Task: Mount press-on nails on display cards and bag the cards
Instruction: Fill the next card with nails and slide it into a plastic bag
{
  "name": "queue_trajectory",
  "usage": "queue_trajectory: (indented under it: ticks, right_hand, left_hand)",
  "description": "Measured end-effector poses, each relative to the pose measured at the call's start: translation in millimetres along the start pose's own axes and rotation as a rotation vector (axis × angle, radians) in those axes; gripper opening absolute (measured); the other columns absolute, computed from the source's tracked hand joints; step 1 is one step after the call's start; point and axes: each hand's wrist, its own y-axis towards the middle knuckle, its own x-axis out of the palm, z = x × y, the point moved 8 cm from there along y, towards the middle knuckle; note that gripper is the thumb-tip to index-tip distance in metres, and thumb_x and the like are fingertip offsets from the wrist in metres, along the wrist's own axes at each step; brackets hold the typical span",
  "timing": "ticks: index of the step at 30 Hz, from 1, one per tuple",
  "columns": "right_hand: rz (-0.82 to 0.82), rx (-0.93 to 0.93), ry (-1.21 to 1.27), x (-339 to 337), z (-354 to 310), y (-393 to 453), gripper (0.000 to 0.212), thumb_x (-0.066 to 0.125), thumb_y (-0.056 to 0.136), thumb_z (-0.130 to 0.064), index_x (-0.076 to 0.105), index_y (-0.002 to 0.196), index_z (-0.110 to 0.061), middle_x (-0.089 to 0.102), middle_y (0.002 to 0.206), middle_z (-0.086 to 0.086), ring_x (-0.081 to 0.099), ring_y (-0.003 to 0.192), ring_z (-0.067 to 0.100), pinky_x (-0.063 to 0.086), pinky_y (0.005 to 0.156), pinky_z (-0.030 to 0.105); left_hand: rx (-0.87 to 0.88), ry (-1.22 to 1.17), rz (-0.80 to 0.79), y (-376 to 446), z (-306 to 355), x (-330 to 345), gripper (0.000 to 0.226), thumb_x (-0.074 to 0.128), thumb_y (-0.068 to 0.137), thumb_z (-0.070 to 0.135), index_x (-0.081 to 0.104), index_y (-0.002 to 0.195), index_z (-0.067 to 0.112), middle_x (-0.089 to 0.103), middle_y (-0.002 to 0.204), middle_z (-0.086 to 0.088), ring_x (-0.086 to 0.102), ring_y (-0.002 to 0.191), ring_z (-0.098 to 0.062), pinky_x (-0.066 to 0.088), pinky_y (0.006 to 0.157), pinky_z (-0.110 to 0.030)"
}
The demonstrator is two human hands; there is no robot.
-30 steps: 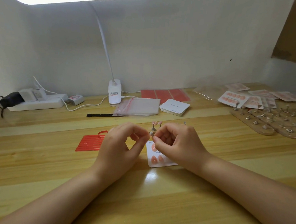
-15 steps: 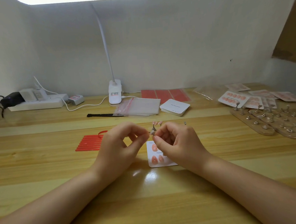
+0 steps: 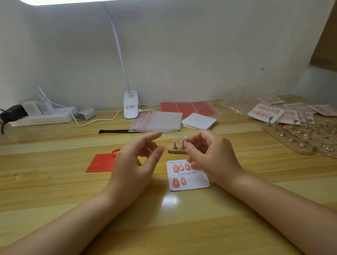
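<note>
A white display card (image 3: 194, 180) printed "Handmade Nail" lies on the wooden table and carries several pink press-on nails. Just behind it stands a small wooden nail stand (image 3: 176, 151) with pink nails on two metal pegs. My right hand (image 3: 209, 156) hovers over the card's top right corner, and its thumb and forefinger pinch a small pale nail (image 3: 185, 139) beside the pegs. My left hand (image 3: 138, 160) hangs left of the stand, fingers spread and blurred, holding nothing.
Clear zip bags (image 3: 159, 121), blank cards (image 3: 199, 121), red adhesive sheets (image 3: 188, 108) and a black brush (image 3: 115, 131) lie behind. Red strips (image 3: 101, 163) sit at left. Finished cards (image 3: 265, 112) and peg boards (image 3: 302, 141) fill the right. Lamp base (image 3: 131, 108) and power strip (image 3: 40, 117) stand at the back.
Both hands were pinching together at the stand. My left hand has let go, opened and drawn away to the left; my right hand keeps its pinch and shifted slightly right.
</note>
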Motion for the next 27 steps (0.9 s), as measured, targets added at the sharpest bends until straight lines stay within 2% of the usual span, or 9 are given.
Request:
queue_trajectory:
  ticks: [2, 5, 7, 11, 14, 19, 23, 25, 27]
  right_hand:
    - [0.032, 0.012, -0.084, -6.5, 4.4, 5.0, 0.016, 0.069, 0.087, -0.018, 0.063, 0.074, -0.027, 0.067, 0.066, -0.006, 0.067, 0.058, 0.011, 0.056, 0.06, 0.034]
    - [0.058, 0.026, -0.25, -11.2, 8.7, 9.4, 0.018, 0.07, 0.085, -0.029, 0.061, 0.07, -0.033, 0.061, 0.059, -0.013, 0.058, 0.056, -0.001, 0.042, 0.051, 0.018]
    - [0.056, 0.049, -0.326, -10.7, 13.1, 10.6, 0.013, 0.07, 0.084, -0.034, 0.065, 0.072, -0.03, 0.054, 0.053, -0.012, 0.053, 0.053, 0.002, 0.034, 0.048, 0.018]
    - [0.048, 0.078, -0.427, -9.6, 18.2, 12.7, 0.017, 0.069, 0.085, -0.036, 0.074, 0.077, -0.023, 0.047, 0.048, -0.012, 0.046, 0.05, 0.005, 0.029, 0.047, 0.023]
    - [0.005, 0.098, -0.513, -7.2, 19.8, 13.8, 0.022, 0.065, 0.088, -0.038, 0.075, 0.078, -0.022, 0.053, 0.054, -0.013, 0.051, 0.057, 0.009, 0.031, 0.049, 0.025]
    - [-0.055, 0.081, -0.692, -2.2, 16.6, 12.6, 0.032, 0.06, 0.091, -0.042, 0.073, 0.075, -0.018, 0.066, 0.066, -0.002, 0.061, 0.068, 0.02, 0.047, 0.057, 0.029]
    - [0.026, -0.004, -0.574, -6.1, 0.6, 5.2, 0.028, 0.063, 0.086, -0.041, 0.068, 0.067, -0.022, 0.054, 0.054, -0.011, 0.055, 0.057, 0.01, 0.038, 0.051, 0.024]
    - [-0.012, -0.044, -0.292, -2.4, -8.7, -2.0, 0.031, 0.067, 0.085, -0.037, 0.064, 0.059, -0.021, 0.051, 0.046, -0.009, 0.047, 0.048, 0.006, 0.033, 0.048, 0.02]
    - [-0.154, -0.028, -0.029, 11.3, -18.0, -10.9, 0.025, 0.069, 0.086, -0.036, 0.069, 0.065, -0.023, 0.057, 0.051, -0.006, 0.047, 0.05, 0.002, 0.035, 0.051, 0.018]
  left_hand:
    - [-0.008, 0.038, -0.032, 0.7, -3.0, 3.2, 0.028, 0.063, 0.089, 0.021, 0.061, 0.114, 0.035, 0.065, 0.092, 0.01, 0.06, 0.087, -0.009, 0.05, 0.075, -0.027]
    - [-0.014, 0.09, -0.076, 1.6, -5.8, 8.3, 0.019, 0.06, 0.092, 0.018, 0.065, 0.104, 0.032, 0.065, 0.096, 0.011, 0.059, 0.09, -0.006, 0.048, 0.075, -0.018]
    - [-0.021, 0.104, -0.083, 2.2, -7.3, 9.6, 0.018, 0.059, 0.092, 0.018, 0.065, 0.102, 0.032, 0.065, 0.095, 0.012, 0.058, 0.089, -0.005, 0.046, 0.074, -0.013]
    - [-0.02, 0.117, -0.104, 2.4, -7.0, 11.8, 0.023, 0.062, 0.091, 0.021, 0.058, 0.099, 0.042, 0.064, 0.092, 0.016, 0.058, 0.087, -0.002, 0.045, 0.072, -0.01]
    - [-0.013, 0.123, -0.121, 2.0, -6.0, 13.3, 0.028, 0.066, 0.088, 0.021, 0.055, 0.098, 0.045, 0.063, 0.09, 0.017, 0.058, 0.087, 0.0, 0.046, 0.072, -0.011]
    - [0.006, 0.108, -0.125, 2.1, -3.4, 13.4, 0.025, 0.07, 0.082, 0.028, 0.055, 0.095, 0.043, 0.063, 0.084, 0.016, 0.06, 0.084, -0.004, 0.05, 0.072, -0.015]
    - [0.054, 0.119, -0.087, 1.5, 1.0, 7.5, 0.024, 0.065, 0.075, 0.052, 0.059, 0.092, 0.036, 0.064, 0.08, 0.017, 0.061, 0.078, -0.006, 0.049, 0.066, -0.017]
    - [0.15, 0.195, -0.062, 0.8, 8.5, 4.9, 0.031, 0.065, 0.078, 0.055, 0.064, 0.092, 0.028, 0.065, 0.079, 0.016, 0.06, 0.071, -0.008, 0.051, 0.063, -0.024]
    - [0.248, 0.283, -0.026, -0.1, 17.4, 2.7, 0.033, 0.063, 0.08, 0.051, 0.069, 0.09, 0.02, 0.066, 0.077, 0.013, 0.058, 0.066, -0.007, 0.052, 0.061, -0.035]
